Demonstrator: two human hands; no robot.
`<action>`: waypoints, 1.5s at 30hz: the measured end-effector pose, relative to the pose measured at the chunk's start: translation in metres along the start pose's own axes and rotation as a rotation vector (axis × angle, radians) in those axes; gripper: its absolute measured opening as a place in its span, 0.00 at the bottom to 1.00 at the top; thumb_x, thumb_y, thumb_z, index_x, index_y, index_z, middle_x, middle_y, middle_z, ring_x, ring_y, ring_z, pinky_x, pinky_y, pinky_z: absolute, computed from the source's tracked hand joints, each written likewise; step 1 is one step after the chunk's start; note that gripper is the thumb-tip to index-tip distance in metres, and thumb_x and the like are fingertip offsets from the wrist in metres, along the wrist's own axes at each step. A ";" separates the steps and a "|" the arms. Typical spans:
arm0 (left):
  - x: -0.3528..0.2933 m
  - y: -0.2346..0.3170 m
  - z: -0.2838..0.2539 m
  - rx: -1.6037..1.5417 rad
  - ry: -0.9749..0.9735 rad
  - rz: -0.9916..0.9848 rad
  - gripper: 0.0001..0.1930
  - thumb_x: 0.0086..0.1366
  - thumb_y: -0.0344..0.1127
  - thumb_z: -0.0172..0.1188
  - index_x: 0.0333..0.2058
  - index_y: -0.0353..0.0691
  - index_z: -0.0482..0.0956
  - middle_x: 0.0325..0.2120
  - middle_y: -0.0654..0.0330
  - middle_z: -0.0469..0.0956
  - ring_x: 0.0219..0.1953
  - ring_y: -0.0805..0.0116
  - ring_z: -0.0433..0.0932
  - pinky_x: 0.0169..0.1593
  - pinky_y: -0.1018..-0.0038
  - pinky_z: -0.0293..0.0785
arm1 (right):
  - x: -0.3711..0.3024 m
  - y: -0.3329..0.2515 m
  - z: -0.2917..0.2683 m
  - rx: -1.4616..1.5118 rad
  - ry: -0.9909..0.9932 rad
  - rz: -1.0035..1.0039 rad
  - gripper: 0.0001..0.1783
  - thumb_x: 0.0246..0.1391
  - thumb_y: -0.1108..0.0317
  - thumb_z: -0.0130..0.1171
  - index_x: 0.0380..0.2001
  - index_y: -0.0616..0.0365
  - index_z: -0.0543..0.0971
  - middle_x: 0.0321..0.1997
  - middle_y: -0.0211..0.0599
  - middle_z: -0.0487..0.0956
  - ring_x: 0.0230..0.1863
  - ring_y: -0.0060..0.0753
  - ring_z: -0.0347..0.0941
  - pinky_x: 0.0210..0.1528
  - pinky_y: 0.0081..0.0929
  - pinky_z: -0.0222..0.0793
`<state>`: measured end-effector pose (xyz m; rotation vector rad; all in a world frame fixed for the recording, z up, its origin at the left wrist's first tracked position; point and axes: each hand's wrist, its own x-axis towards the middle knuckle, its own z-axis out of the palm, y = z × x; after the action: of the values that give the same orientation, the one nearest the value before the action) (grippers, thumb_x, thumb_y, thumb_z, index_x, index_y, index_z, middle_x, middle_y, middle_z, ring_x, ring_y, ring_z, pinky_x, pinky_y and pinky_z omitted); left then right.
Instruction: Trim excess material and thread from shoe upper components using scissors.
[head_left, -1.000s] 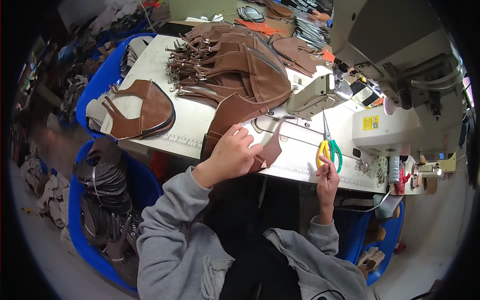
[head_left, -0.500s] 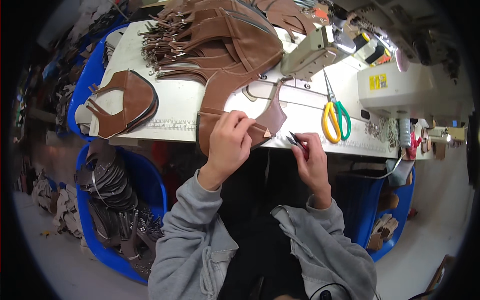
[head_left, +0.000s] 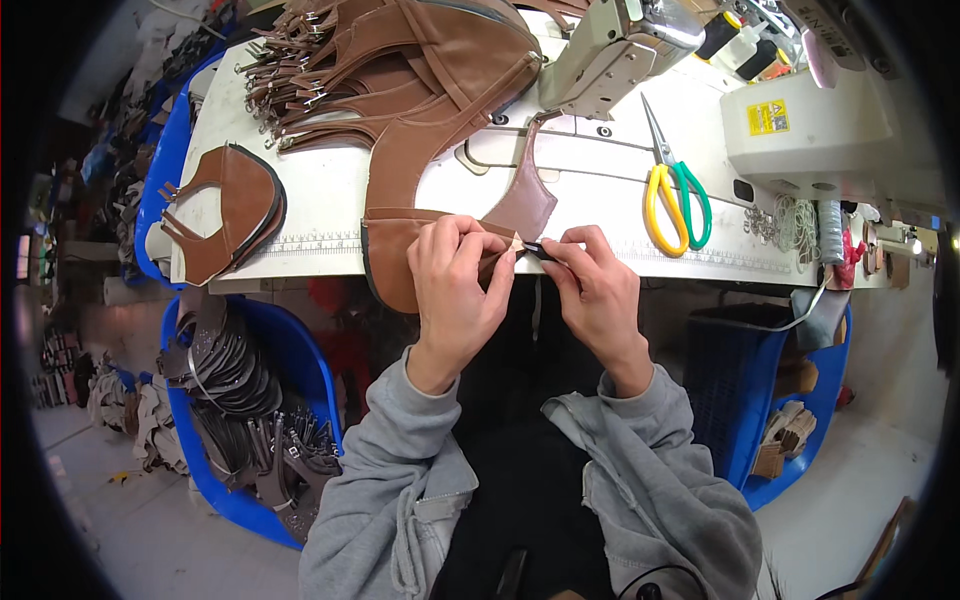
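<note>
Trimming work, apparently | pinching brown leather piece (head_left: 392, 248) between fingertips of left hand (head_left: 458, 285) | gripping small black tool (head_left: 540, 252) in right hand (head_left: 597, 278) | likely needing steady hold, careful snip

A yellow label (head_left: 769, 117) with tiny, illegible print stood on the white machine housing (head_left: 815, 150), a ruler scale (head_left: 325, 243) lined the near edge of the counter (head_left: 610, 205), and lettering (head_left: 827, 28) marked the machine's upper part.

scissors (head_left: 665, 155) on table (head_left: 600, 205), right of leather piece (head_left: 395, 190) | stack (head_left: 450, 45) behind leather piece | basket (head_left: 315, 370) below table, left
</note>
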<state>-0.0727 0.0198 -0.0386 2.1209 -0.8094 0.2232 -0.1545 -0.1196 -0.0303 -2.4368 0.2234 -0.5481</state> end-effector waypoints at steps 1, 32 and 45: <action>-0.001 0.001 0.001 0.002 -0.007 -0.002 0.05 0.50 0.31 0.61 0.25 0.39 0.75 0.30 0.61 0.69 0.36 0.64 0.67 0.41 0.70 0.57 | 0.000 0.001 0.000 -0.004 -0.007 -0.005 0.09 0.43 0.75 0.59 0.33 0.57 0.77 0.32 0.32 0.72 0.22 0.32 0.72 0.23 0.25 0.66; -0.003 0.016 0.018 0.129 0.010 -0.106 0.05 0.52 0.33 0.60 0.24 0.40 0.74 0.31 0.61 0.67 0.39 0.63 0.63 0.47 0.64 0.51 | 0.004 0.009 -0.003 0.022 -0.063 -0.039 0.10 0.42 0.75 0.59 0.32 0.58 0.76 0.31 0.31 0.71 0.25 0.32 0.72 0.24 0.26 0.66; -0.001 0.010 0.017 0.025 -0.023 -0.083 0.04 0.51 0.30 0.59 0.24 0.40 0.73 0.28 0.63 0.68 0.35 0.66 0.66 0.43 0.68 0.52 | 0.017 0.013 -0.012 0.049 -0.192 -0.037 0.06 0.43 0.73 0.57 0.28 0.58 0.73 0.30 0.32 0.69 0.26 0.38 0.72 0.25 0.32 0.65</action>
<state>-0.0820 0.0023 -0.0434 2.1789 -0.7335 0.1661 -0.1449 -0.1417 -0.0238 -2.4308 0.0839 -0.3283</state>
